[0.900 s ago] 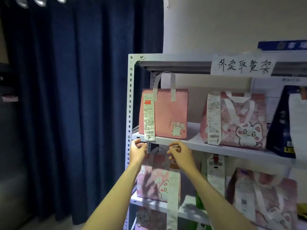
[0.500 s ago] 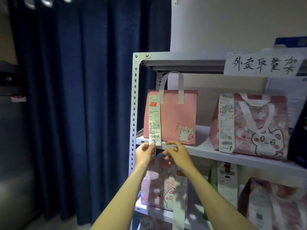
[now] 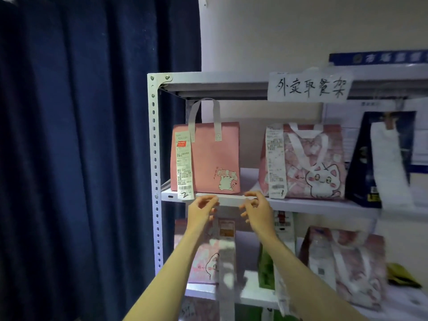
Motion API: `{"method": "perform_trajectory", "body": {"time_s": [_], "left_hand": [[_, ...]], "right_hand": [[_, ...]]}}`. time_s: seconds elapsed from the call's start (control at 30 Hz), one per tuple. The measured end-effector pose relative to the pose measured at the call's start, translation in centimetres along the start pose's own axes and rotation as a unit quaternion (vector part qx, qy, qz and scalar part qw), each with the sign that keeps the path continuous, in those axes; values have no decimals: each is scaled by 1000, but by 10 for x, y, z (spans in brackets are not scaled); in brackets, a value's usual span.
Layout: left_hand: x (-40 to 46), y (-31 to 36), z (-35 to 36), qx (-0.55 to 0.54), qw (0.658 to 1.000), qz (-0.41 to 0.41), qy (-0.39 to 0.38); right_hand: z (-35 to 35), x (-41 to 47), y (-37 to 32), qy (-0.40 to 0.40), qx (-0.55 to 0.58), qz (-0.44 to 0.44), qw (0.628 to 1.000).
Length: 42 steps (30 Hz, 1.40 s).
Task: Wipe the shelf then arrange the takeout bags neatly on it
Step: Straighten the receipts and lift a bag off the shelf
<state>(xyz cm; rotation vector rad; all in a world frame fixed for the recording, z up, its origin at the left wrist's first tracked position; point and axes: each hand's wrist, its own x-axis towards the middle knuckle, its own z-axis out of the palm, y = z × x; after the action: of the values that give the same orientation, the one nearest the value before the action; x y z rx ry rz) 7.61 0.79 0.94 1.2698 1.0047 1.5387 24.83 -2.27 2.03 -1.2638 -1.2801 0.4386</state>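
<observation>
Both hands hover at the front edge of the shelf [image 3: 301,205], the left hand [image 3: 200,210] and right hand [image 3: 257,210] with fingers loosely curled, holding nothing. Just above the fingers the pink bag [image 3: 208,161] stands upright; the cat-print bag [image 3: 305,163] sits to their right, the dark bag [image 3: 363,163] farther right. No cloth shows, so wiping looks finished; the arranging seems nearly done.

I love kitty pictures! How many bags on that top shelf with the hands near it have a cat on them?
2: the plain pink bag at the left end and the patterned pink bag in the middle. The dark bag beside them is partly covered, so it is unclear.
</observation>
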Motion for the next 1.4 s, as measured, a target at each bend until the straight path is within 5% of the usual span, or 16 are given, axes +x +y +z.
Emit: {"method": "perform_trajectory", "body": {"time_s": [0.2,0.47,0.8,1.17,1.4], "left_hand": [[-3,0,57,183,975,120,-49],[7,-1,115,259,957,87,-92],[-9,12,139,146,985,61,-72],[-31,-5,161,-67,996,-19,-56],[-45,-33,212,-108,988,-62,-87]], "right_hand": [[-63,11,11,95,-251,-33,963],[-94,32,19,107,-239,21,965],[-101,32,15,-1,68,-1,998],[-155,9,40,14,44,5,999],[-261,-3,90,113,-11,16,993]]}}
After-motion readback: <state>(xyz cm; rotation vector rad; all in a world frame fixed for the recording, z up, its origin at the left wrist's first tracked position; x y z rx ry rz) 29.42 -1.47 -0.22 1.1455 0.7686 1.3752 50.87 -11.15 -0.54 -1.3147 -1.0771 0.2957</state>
